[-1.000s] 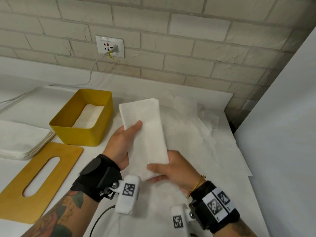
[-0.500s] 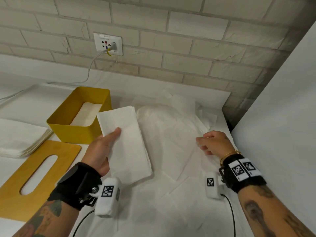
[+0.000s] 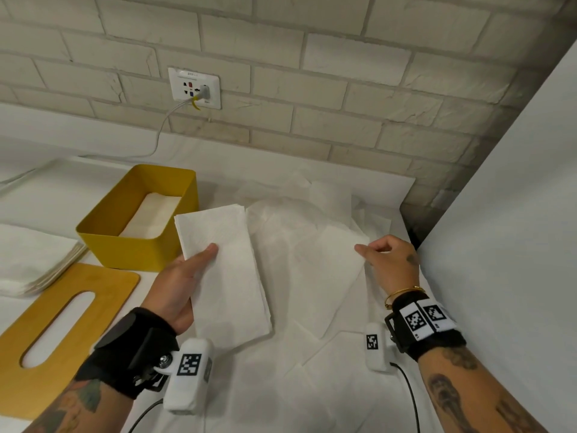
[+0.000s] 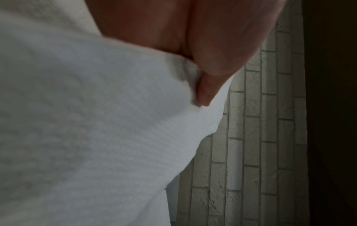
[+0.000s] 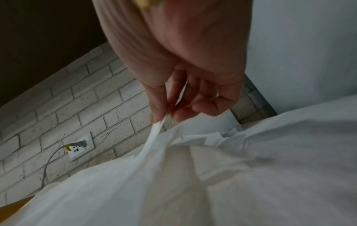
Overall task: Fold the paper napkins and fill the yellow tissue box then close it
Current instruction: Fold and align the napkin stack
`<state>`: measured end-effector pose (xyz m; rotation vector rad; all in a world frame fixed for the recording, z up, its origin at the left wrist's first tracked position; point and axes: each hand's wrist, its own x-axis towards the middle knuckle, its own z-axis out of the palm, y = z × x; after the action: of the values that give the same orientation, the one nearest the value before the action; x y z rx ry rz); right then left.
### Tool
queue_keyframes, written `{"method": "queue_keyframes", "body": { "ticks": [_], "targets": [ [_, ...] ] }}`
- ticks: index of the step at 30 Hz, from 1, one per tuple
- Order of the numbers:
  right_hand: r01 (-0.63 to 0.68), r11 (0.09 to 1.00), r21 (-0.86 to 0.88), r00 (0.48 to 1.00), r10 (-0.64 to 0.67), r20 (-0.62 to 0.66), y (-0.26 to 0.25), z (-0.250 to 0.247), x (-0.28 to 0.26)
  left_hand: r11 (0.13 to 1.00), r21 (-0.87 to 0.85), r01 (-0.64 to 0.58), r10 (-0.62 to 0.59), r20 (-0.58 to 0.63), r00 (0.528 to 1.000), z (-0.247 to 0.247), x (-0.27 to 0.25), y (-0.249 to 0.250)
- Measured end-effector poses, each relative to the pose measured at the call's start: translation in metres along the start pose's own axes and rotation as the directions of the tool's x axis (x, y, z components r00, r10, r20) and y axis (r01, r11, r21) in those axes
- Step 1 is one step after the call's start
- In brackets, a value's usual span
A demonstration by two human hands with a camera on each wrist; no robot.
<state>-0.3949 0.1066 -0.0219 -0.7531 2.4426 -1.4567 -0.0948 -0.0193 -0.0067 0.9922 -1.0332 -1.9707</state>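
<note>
My left hand (image 3: 181,276) holds a folded white napkin (image 3: 224,270) by its left edge, thumb on top, just right of the open yellow tissue box (image 3: 137,220). White napkins lie in the bottom of the box. In the left wrist view the thumb (image 4: 208,85) presses the folded napkin (image 4: 86,122). My right hand (image 3: 387,260) pinches the corner of an unfolded napkin (image 3: 315,260) from the loose pile and lifts it; in the right wrist view thumb and forefinger (image 5: 160,110) grip that sheet's edge (image 5: 156,130). The wooden lid (image 3: 53,332) with its slot lies flat at the front left.
A stack of white napkins (image 3: 34,257) sits left of the lid. A brick wall with a socket (image 3: 195,87) and plugged cable runs along the back. A white panel (image 3: 505,245) closes off the right side. Loose napkins (image 3: 296,370) cover the table's middle.
My right hand let go of the folded napkin, moved right and pinched a sheet from the pile. My left hand carried the folded napkin left toward the box.
</note>
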Motion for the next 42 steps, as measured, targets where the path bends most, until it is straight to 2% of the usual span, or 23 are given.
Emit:
{"method": "queue_keyframes", "body": {
  "ticks": [3, 5, 6, 9, 11, 14, 16, 19, 20, 21, 23, 24, 31, 36, 42],
  "targets": [
    [0.020, 0.999, 0.036, 0.999, -0.022, 0.045, 0.004, -0.003, 0.000, 1.000, 0.014, -0.004, 0.004, 0.015, 1.000, 0.004, 0.002, -0.002],
    [0.031, 0.985, 0.170, 0.996, -0.044, 0.076, 0.003, -0.007, -0.001, 1.000, 0.018, 0.005, -0.005, 0.023, 1.000, 0.005, 0.003, -0.003],
    [0.007, 0.960, 0.280, 0.994, -0.037, 0.101, 0.001, -0.009, -0.002, 1.000, 0.018, 0.007, -0.007, 0.027, 1.000, 0.006, 0.004, -0.003],
    [-0.153, 0.804, 0.575, 0.980, 0.049, 0.193, -0.009, -0.013, -0.005, 1.000, 0.020, 0.006, -0.007, 0.043, 0.999, 0.009, 0.004, -0.002],
    [-0.157, 0.764, 0.626, 0.979, 0.035, 0.203, -0.017, -0.015, -0.010, 1.000, 0.022, -0.003, 0.001, 0.057, 0.998, 0.012, 0.006, 0.000],
    [-0.082, 0.755, 0.651, 0.972, -0.085, 0.221, -0.040, -0.021, -0.023, 1.000, 0.026, -0.017, 0.015, 0.070, 0.997, 0.016, 0.009, 0.004],
    [-0.040, 0.763, 0.645, 0.926, -0.214, 0.311, -0.062, -0.029, -0.037, 0.999, 0.035, -0.020, 0.017, 0.073, 0.997, 0.018, 0.010, 0.005],
    [-0.061, 0.768, 0.637, 0.749, -0.386, 0.538, -0.096, -0.036, -0.062, 0.998, 0.062, -0.011, 0.004, 0.101, 0.995, 0.025, 0.010, 0.004],
    [-0.093, 0.745, 0.660, 0.706, -0.418, 0.572, -0.105, -0.035, -0.069, 0.997, 0.076, -0.005, -0.004, 0.120, 0.993, 0.028, 0.010, 0.003],
    [-0.129, 0.713, 0.690, 0.689, -0.436, 0.579, -0.112, -0.033, -0.072, 0.996, 0.086, 0.001, -0.013, 0.143, 0.990, 0.031, 0.010, 0.001],
    [-0.170, 0.659, 0.733, 0.715, -0.429, 0.552, -0.119, -0.025, -0.072, 0.997, 0.082, 0.014, -0.028, 0.176, 0.984, 0.038, 0.008, -0.003],
    [-0.169, 0.660, 0.732, 0.736, -0.409, 0.539, -0.119, -0.020, -0.070, 0.997, 0.069, 0.022, -0.035, 0.193, 0.980, 0.041, 0.007, -0.004],
    [0.020, 0.893, 0.450, 0.871, -0.236, 0.430, -0.096, 0.021, -0.058, 0.999, 0.037, 0.038, -0.048, 0.351, 0.935, 0.061, -0.012, -0.014],
    [0.081, 0.937, 0.340, 0.904, -0.213, 0.372, -0.087, 0.025, -0.058, 0.994, 0.005, 0.106, -0.102, 0.324, 0.941, 0.061, -0.010, -0.022],
    [0.071, 0.952, 0.297, 0.919, -0.178, 0.351, -0.088, 0.027, -0.058, 0.994, 0.041, 0.097, -0.105, 0.327, 0.939, 0.065, -0.011, -0.020]
  ]
}}
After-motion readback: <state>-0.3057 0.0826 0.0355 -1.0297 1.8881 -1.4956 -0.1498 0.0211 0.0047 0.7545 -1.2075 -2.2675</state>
